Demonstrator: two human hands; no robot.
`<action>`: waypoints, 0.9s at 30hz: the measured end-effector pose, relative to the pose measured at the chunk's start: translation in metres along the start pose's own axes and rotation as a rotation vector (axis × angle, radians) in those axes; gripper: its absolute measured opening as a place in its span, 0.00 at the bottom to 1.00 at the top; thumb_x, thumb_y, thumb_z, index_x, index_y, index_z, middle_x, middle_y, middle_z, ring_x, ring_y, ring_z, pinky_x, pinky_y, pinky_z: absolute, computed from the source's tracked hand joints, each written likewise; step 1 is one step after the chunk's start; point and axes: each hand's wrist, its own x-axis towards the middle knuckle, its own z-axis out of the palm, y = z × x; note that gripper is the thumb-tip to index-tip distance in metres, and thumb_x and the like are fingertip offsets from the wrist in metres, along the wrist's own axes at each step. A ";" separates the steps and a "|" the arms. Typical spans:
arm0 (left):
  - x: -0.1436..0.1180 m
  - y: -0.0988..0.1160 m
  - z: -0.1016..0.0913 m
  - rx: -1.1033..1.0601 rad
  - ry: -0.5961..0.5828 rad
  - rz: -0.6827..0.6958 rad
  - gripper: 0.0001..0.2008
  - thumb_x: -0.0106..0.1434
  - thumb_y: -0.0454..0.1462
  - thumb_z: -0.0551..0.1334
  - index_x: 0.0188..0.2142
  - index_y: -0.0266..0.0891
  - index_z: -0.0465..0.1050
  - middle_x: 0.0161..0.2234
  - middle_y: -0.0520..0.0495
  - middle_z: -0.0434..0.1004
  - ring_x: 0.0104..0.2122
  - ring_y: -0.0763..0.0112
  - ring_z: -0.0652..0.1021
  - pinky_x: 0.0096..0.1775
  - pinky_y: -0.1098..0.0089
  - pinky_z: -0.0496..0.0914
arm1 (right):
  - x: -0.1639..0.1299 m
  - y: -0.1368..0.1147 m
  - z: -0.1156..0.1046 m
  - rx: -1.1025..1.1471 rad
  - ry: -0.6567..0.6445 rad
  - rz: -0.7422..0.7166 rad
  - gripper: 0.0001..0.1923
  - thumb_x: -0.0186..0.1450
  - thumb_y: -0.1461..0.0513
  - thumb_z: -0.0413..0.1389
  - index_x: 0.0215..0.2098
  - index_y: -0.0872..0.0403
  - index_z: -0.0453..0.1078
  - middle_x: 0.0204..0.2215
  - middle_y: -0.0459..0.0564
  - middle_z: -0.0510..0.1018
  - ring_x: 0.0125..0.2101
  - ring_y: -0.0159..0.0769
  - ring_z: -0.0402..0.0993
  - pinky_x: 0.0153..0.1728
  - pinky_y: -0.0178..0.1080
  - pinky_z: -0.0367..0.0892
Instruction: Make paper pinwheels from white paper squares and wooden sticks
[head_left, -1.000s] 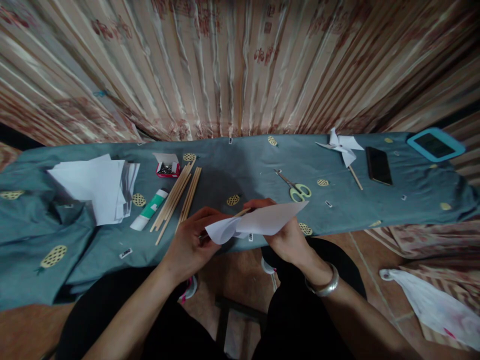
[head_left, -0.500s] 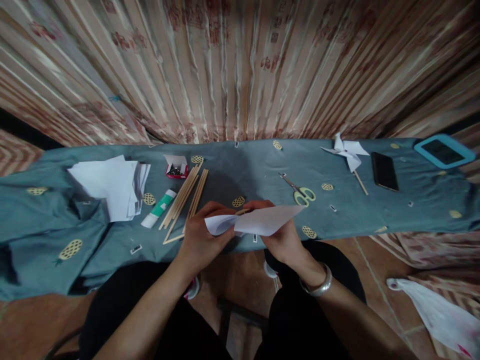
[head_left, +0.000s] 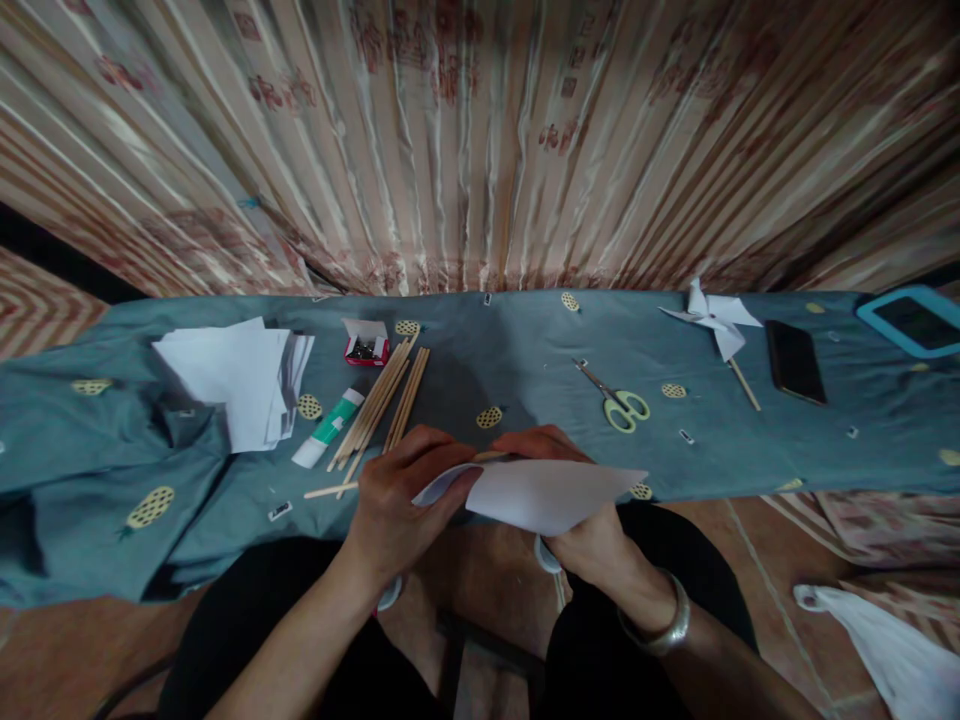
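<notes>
Over the front edge of the table I hold a folded white paper pinwheel in both hands. My left hand is closed, its thumb pressing the paper's left fold. A thin wooden stick juts out to the left from that hand, and a bit of wood shows between my two hands at the paper's upper edge. My right hand, with a silver bangle at the wrist, is closed behind the paper. The sheet hides most of its fingers.
To the left lie a stack of white paper, a glue stick, a red box of pins and several wooden sticks. Rightward are scissors, a finished pinwheel, a phone and a blue-framed tablet.
Both hands and the paper sit slightly lower in view, the paper turned to show more of its face. The stick's left end has swung out farther left. The whole view has shifted a little.
</notes>
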 end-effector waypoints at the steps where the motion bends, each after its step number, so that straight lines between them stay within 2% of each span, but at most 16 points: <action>1: 0.000 0.000 -0.001 0.011 0.003 0.009 0.05 0.63 0.36 0.63 0.34 0.38 0.79 0.30 0.49 0.78 0.28 0.73 0.79 0.31 0.75 0.73 | 0.000 -0.001 0.000 -0.003 -0.003 -0.006 0.17 0.63 0.65 0.54 0.51 0.49 0.67 0.41 0.50 0.78 0.43 0.43 0.73 0.43 0.47 0.69; 12: -0.004 0.001 -0.008 0.084 0.005 0.085 0.06 0.65 0.37 0.62 0.36 0.37 0.77 0.31 0.49 0.78 0.28 0.75 0.79 0.31 0.77 0.74 | 0.002 -0.007 -0.002 -0.103 -0.033 -0.065 0.15 0.66 0.63 0.55 0.51 0.50 0.65 0.41 0.49 0.78 0.42 0.40 0.73 0.44 0.44 0.70; 21: -0.007 0.002 -0.009 0.098 -0.007 0.103 0.04 0.65 0.36 0.62 0.38 0.39 0.76 0.32 0.50 0.79 0.28 0.75 0.79 0.32 0.76 0.75 | 0.003 -0.011 -0.004 -0.098 -0.057 -0.051 0.16 0.63 0.63 0.56 0.50 0.52 0.67 0.40 0.49 0.78 0.40 0.39 0.74 0.43 0.42 0.70; 27: -0.008 0.004 -0.009 0.067 -0.002 0.129 0.04 0.64 0.34 0.62 0.37 0.36 0.75 0.32 0.48 0.79 0.28 0.74 0.79 0.31 0.76 0.75 | 0.000 -0.012 -0.003 -0.082 -0.057 -0.026 0.15 0.64 0.60 0.55 0.49 0.53 0.67 0.39 0.50 0.78 0.40 0.39 0.74 0.43 0.42 0.69</action>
